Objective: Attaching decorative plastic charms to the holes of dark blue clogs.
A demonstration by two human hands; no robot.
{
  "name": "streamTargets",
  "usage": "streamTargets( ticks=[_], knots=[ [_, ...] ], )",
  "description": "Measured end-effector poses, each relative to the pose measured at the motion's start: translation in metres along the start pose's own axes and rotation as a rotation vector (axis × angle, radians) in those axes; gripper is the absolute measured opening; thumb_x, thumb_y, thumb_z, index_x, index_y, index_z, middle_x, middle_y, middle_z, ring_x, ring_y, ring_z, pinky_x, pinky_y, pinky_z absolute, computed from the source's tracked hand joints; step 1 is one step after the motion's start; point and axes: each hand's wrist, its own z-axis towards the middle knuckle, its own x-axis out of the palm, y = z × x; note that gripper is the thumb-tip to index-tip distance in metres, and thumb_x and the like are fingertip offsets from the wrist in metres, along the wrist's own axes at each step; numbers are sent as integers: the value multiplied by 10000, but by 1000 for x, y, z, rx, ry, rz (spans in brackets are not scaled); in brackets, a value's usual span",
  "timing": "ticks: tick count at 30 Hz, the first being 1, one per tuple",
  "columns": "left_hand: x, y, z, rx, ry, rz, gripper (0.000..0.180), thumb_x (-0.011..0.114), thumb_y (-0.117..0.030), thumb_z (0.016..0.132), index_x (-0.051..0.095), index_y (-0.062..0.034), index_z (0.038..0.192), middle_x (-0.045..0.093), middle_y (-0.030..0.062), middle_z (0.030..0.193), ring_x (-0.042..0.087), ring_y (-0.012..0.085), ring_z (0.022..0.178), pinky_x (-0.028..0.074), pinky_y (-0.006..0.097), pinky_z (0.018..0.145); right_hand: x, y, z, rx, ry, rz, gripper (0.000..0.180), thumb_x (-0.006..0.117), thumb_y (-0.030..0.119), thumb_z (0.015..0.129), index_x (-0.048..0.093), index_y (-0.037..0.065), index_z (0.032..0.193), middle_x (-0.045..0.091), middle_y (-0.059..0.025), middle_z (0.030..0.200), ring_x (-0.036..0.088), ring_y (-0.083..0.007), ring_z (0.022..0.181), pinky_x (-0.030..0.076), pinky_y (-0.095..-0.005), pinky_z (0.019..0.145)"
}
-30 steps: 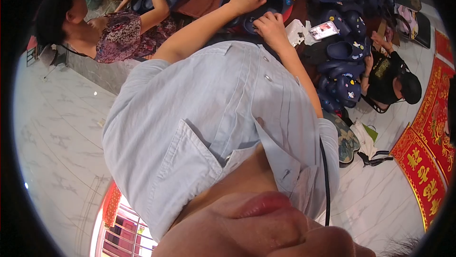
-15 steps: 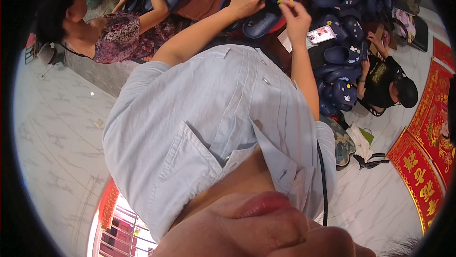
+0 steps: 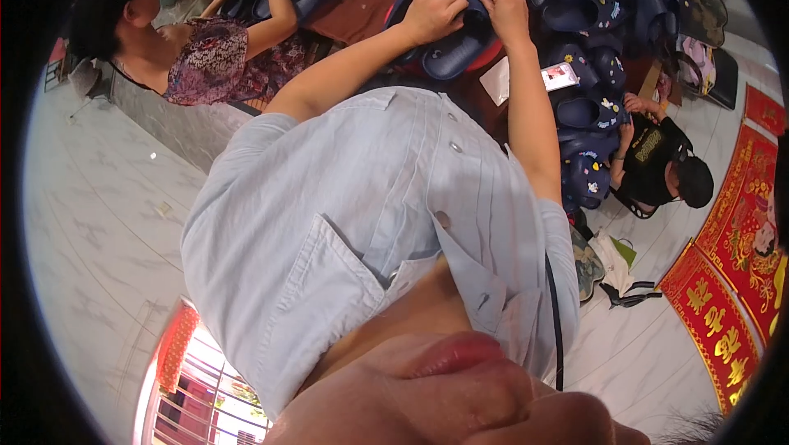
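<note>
A pair of navy rubber clogs lies in front of me, with small coloured charms on the uppers. My left hand is closed over the upper of the left clog, fingers curled at its inner edge. Beside it, the fingertips of my right hand are pinched together against the upper of the right clog, close to my left fingers. Whatever the right fingertips pinch is hidden. A yellow round charm shows near my left knuckles.
Many more navy clogs are piled to the right. A phone or card with a lit picture lies by my right forearm. One person works at the left, another in black at the right. Red banners hang on the right wall.
My right hand has moved left and down onto the clog; the small yellow piece seen in its fingers is now hidden. My left hand has shifted slightly with the clog.
</note>
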Motion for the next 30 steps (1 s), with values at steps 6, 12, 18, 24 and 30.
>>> streamTargets(
  ticks=[6, 12, 18, 24, 30],
  knots=[
    [1, -1, -1, -3, 5, 11, 345, 765, -203, 632, 644, -148, 951, 633, -7, 1096, 559, 191, 1105, 366, 408, 961, -2, -5, -2, 38, 54, 117, 135, 666, 71, 820, 744, 96, 927, 668, -60, 888, 607, -284, 923, 479, -402, 827],
    [3, -1, -2, -5, 6, 13, 344, 764, -206, 633, 643, -148, 950, 629, -8, 1095, 556, 190, 1106, 362, 405, 963, -1, -1, 1, 80, 49, 151, 139, 646, 47, 826, 755, 85, 903, 668, -76, 893, 604, -297, 923, 488, -403, 834],
    [5, 0, -1, -6, 17, 0, 346, 765, -206, 633, 644, -154, 952, 626, -14, 1092, 551, 187, 1110, 361, 407, 963, -3, -4, 1, 48, 100, 108, 159, 628, 52, 835, 759, 93, 915, 667, -72, 905, 599, -293, 931, 482, -403, 837],
    [3, -1, -1, -1, 23, 6, 336, 765, -204, 633, 635, -155, 939, 624, -17, 1089, 549, 188, 1111, 363, 421, 960, -12, 3, -3, 39, 159, -22, 189, 616, 67, 845, 768, 127, 940, 655, -58, 985, 554, -280, 1042, 450, -406, 892],
    [2, -1, 0, 10, 23, 19, 329, 754, -198, 637, 628, -152, 938, 625, -18, 1083, 549, 190, 1107, 366, 423, 958, -20, 7, -5, 131, 208, -22, 240, 622, 55, 836, 771, 163, 989, 612, -73, 1085, 499, -299, 1122, 411, -418, 946]
  ],
)
